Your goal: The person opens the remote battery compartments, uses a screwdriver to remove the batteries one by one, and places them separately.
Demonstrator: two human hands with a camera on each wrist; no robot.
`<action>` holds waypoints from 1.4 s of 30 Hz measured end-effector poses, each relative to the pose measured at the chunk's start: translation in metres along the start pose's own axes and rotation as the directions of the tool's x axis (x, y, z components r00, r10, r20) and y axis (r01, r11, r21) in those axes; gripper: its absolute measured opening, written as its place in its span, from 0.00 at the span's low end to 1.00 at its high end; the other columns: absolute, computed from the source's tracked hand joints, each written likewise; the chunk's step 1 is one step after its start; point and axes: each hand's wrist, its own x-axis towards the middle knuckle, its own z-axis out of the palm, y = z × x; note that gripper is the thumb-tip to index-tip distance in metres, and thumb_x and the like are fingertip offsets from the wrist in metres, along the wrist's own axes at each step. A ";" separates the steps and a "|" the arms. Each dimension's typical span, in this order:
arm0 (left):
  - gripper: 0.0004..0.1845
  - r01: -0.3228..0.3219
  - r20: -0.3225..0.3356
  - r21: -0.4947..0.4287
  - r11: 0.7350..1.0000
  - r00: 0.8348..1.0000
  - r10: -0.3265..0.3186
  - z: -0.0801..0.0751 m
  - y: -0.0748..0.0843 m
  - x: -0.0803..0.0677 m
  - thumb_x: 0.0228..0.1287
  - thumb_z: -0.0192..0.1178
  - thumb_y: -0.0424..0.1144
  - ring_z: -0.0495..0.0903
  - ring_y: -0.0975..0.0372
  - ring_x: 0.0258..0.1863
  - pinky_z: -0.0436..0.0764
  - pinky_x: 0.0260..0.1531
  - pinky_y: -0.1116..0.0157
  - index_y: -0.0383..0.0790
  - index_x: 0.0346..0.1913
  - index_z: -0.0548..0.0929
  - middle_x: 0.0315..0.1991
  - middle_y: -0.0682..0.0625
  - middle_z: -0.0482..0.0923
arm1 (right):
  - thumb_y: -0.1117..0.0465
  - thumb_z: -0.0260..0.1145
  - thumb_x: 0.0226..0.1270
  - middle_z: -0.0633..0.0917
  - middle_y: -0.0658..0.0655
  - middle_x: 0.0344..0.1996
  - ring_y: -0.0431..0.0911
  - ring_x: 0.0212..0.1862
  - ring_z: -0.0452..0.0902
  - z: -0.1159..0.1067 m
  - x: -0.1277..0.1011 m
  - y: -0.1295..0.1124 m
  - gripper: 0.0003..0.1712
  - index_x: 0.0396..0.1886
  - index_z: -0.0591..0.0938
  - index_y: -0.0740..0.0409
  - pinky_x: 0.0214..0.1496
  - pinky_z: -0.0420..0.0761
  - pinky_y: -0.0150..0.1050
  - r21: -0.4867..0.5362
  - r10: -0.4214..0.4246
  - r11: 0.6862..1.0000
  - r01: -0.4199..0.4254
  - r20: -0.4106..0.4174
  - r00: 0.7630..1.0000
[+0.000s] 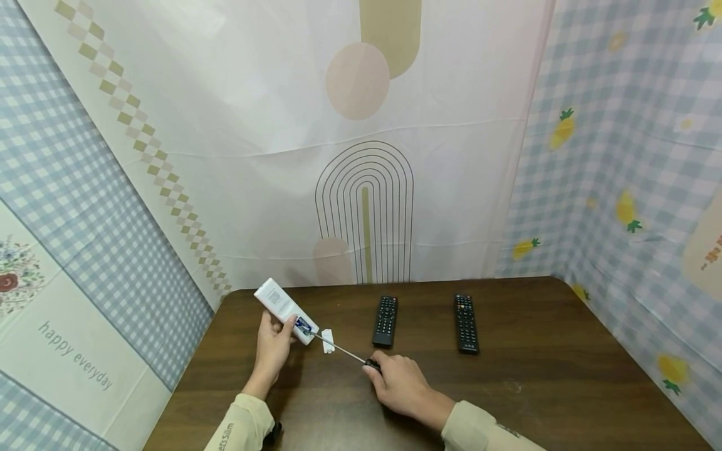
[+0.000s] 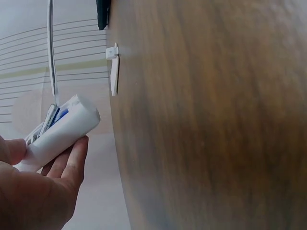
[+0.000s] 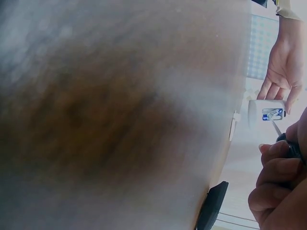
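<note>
My left hand (image 1: 273,347) grips a white remote control (image 1: 276,299), tilted above the table with its back turned up. Its battery compartment is uncovered, and blue and white batteries (image 1: 303,326) show inside. My right hand (image 1: 403,382) holds a screwdriver by its black handle (image 1: 372,364). The long metal shaft (image 2: 51,57) reaches across to the remote, its tip at the end of the batteries in the left wrist view. Just right of the remote, a small white battery cover (image 1: 328,341) lies on the table. Most of the handle is hidden inside my right fist.
Two black remotes lie on the brown wooden table (image 1: 541,376): one near the middle (image 1: 386,321), another farther right (image 1: 466,323). A patterned cloth (image 1: 271,188) hangs behind the table's back edge, with checked cloths at both sides.
</note>
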 end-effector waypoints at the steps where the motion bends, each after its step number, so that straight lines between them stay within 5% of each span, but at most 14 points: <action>1: 0.20 -0.001 -0.004 0.011 1.000 1.000 0.001 0.000 0.000 0.000 0.82 0.57 0.34 0.85 0.71 0.39 0.89 0.40 0.68 0.33 0.68 0.66 0.57 0.25 0.83 | 0.46 0.61 0.83 0.81 0.44 0.23 0.36 0.25 0.71 0.000 0.000 0.000 0.18 0.49 0.85 0.56 0.28 0.72 0.37 0.001 0.000 1.000 0.000 -0.005 1.000; 15: 0.17 -0.072 0.016 0.178 0.981 0.997 0.071 0.001 -0.003 0.006 0.78 0.62 0.32 0.84 0.48 0.62 0.79 0.48 0.81 0.33 0.63 0.72 0.63 0.31 0.82 | 0.45 0.62 0.82 0.84 0.46 0.25 0.37 0.26 0.73 -0.002 0.000 0.000 0.20 0.49 0.85 0.57 0.28 0.73 0.39 0.002 0.022 1.000 -0.022 0.021 1.000; 24: 0.16 -0.082 0.013 0.191 0.978 0.997 0.081 0.003 -0.005 0.008 0.77 0.63 0.31 0.84 0.54 0.58 0.78 0.48 0.81 0.33 0.60 0.73 0.61 0.31 0.84 | 0.46 0.63 0.81 0.86 0.49 0.27 0.39 0.28 0.76 -0.001 0.001 0.001 0.18 0.48 0.86 0.57 0.29 0.75 0.42 -0.030 0.057 0.998 -0.056 0.036 0.998; 42: 0.16 -0.054 0.002 0.204 0.978 0.998 0.055 0.001 -0.004 0.006 0.78 0.62 0.32 0.82 0.45 0.65 0.75 0.48 0.83 0.32 0.61 0.72 0.63 0.30 0.81 | 0.49 0.64 0.81 0.84 0.48 0.26 0.39 0.28 0.75 0.000 0.001 0.005 0.16 0.48 0.86 0.58 0.29 0.75 0.42 -0.027 0.077 0.997 -0.076 0.063 0.995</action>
